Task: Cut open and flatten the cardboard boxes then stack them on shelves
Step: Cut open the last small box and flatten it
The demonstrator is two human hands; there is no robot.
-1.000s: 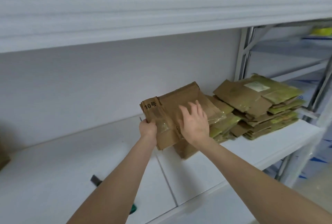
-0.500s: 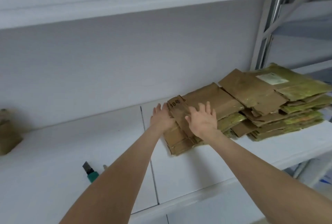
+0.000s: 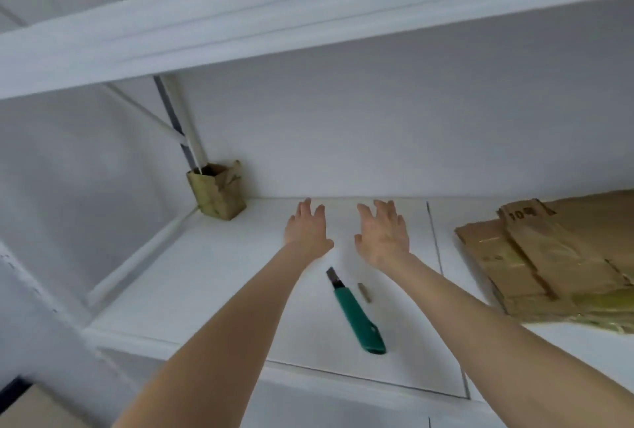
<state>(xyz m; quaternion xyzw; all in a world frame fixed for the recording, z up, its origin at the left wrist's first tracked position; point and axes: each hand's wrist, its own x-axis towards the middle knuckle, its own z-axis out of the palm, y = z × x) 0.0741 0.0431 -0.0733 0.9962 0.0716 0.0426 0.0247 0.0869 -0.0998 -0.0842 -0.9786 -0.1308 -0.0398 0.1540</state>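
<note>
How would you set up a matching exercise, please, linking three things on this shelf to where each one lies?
Things:
1. green utility knife
2. upright cardboard box
3. flattened cardboard stack

Places on the shelf:
A. right end
B. back left corner
C. middle, towards the front

Pairs: 1-C, 2-B, 3-A.

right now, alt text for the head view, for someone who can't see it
The left hand and right hand reach open and empty over a white shelf. A green knife lies between the forearms, a box stands upright in the back left corner, and a stack of flattened boxes lies at the right.
</note>
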